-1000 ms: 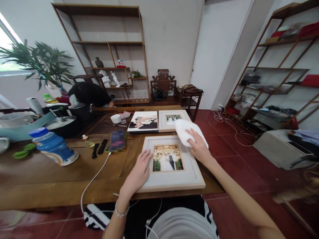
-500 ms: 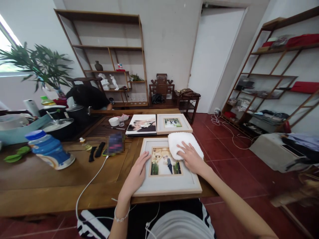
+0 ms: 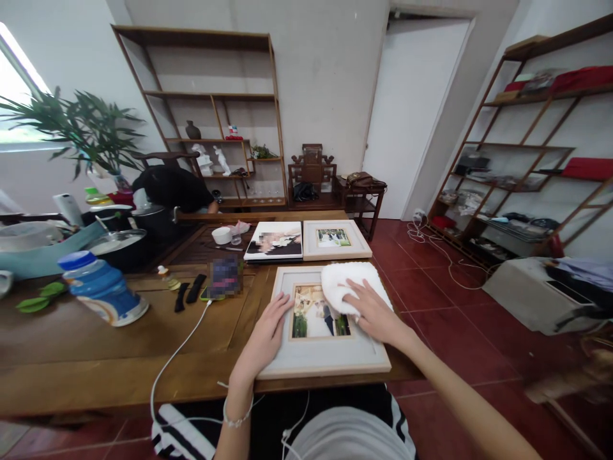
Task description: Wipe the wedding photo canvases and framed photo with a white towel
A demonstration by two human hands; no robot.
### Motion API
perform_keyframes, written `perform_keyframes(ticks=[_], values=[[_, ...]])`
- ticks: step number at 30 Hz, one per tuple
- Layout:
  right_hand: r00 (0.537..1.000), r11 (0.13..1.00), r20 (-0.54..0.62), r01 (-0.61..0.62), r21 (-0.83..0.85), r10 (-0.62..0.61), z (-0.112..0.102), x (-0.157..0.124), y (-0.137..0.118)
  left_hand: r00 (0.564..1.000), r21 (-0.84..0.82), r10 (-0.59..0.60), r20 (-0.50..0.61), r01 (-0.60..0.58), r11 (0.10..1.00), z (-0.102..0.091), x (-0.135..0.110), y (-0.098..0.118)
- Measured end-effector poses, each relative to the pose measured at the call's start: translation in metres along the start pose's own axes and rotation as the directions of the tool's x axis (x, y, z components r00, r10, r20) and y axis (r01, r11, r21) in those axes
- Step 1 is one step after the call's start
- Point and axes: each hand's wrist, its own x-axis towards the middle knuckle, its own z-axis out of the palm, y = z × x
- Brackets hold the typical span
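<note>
A white-matted picture frame [image 3: 325, 356] with a wedding photo lies flat at the near edge of the wooden table [image 3: 96, 345]. My left hand [image 3: 265, 332] rests flat on the frame's left side, fingers stretched out. My right hand [image 3: 376, 313] presses a white cloth [image 3: 342, 281] onto the frame's upper right part, over the edge of the photo, fingers spread on top of the cloth.
A second frame [image 3: 335, 238] and a photo album [image 3: 275, 241] lie further back. A phone [image 3: 223, 278] with a white cable, two black items, a lying blue-capped bottle [image 3: 103, 287], pots and a plant are to the left. A person in black [image 3: 167, 188] sits beyond. Shelves stand at right.
My right hand has slid the cloth from the frame's top right corner down and left onto the photo. My left hand has stayed on the frame's left side.
</note>
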Motion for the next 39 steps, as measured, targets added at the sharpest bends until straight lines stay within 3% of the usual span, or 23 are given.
perform_keyframes(ticks=[4, 7, 10, 14, 18, 22, 25, 30, 34, 39], values=[[0.995, 0.995, -0.088, -0.060, -0.082, 0.052, 0.011, 0.034, 0.025, 1.000, -0.014, -0.024, -0.002, 0.024, 1.000, 0.001, 0.000, -0.003], [0.998, 0.990, -0.052, -0.052, -0.127, 0.046, 0.014, 0.037, 0.021, 0.999, -0.019, -0.039, -0.023, 0.038, 0.999, 0.003, 0.000, -0.004], [0.998, 0.995, 0.050, -0.023, -0.101, 0.028, 0.005, 0.013, -0.005, 0.998, -0.022, -0.042, -0.044, 0.041, 0.999, 0.004, 0.000, -0.005], [0.972, 0.999, 0.236, 0.014, 0.039, -0.023, -0.023, -0.037, -0.045, 0.999, -0.021, -0.024, -0.042, 0.023, 1.000, 0.003, 0.000, -0.004], [0.957, 0.986, 0.281, 0.026, 0.167, -0.073, -0.034, -0.058, -0.052, 0.999, -0.028, -0.014, -0.041, 0.013, 1.000, 0.002, -0.001, -0.003], [0.993, 0.989, 0.115, -0.054, 0.141, 0.038, -0.010, -0.032, -0.018, 1.000, -0.028, -0.009, -0.018, 0.009, 1.000, 0.001, -0.001, -0.003], [0.989, 0.985, -0.032, -0.141, 0.100, 0.145, 0.009, 0.002, 0.015, 1.000, -0.027, -0.030, 0.008, 0.030, 0.999, 0.000, 0.000, -0.002], [0.984, 0.987, -0.101, -0.153, -0.044, 0.148, 0.017, 0.051, 0.043, 0.999, -0.033, -0.036, 0.023, 0.037, 0.999, -0.001, -0.001, -0.002], [0.998, 0.984, -0.004, -0.058, -0.168, 0.058, 0.016, 0.053, 0.027, 0.999, -0.038, -0.032, 0.008, 0.033, 0.999, -0.001, -0.001, -0.002], [0.983, 0.995, 0.186, 0.014, -0.099, 0.005, -0.005, -0.002, -0.025, 0.999, -0.046, -0.031, -0.021, 0.030, 0.998, 0.000, -0.001, -0.001]])
